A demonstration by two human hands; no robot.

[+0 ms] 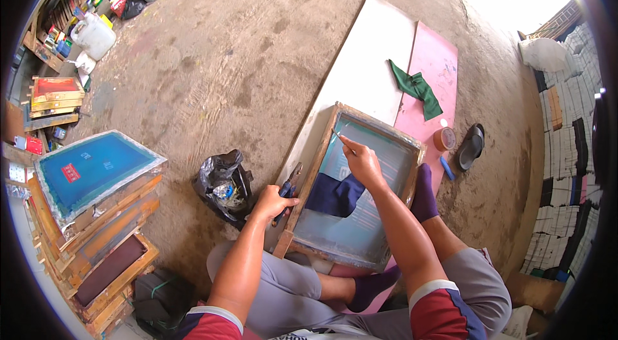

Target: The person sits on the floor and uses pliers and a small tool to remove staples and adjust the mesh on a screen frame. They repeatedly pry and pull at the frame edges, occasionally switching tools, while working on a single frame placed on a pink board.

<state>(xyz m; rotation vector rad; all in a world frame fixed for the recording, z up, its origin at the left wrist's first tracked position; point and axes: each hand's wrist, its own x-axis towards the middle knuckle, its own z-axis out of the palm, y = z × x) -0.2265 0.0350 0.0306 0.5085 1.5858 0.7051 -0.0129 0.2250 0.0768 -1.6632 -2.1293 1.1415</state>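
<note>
A wood-framed printing screen (pixel 382 128) lies tilted across my lap and the board, its mesh blue-grey with pale printed lines. My left hand (pixel 273 202) grips its left side, thumb on the wood and the other fingers curled. Right beside that hand are pliers (pixel 293 174) with dark handles, partly hidden by it. My right hand (pixel 363 163) pinches a small thin tool (pixel 337 137) near the upper left corner of the mesh; its kind is too small to tell. Below, a folded navy cloth (pixel 335 195) rests on the mesh.
A white board (pixel 373 44) and a pink board (pixel 438 50) lie on the floor; a green cloth (pixel 418 90), tape roll (pixel 444 138) and sandal (pixel 470 147) are on the right. At left stand a black rubbish bag (pixel 215 169) and stacked screens (pixel 96 166).
</note>
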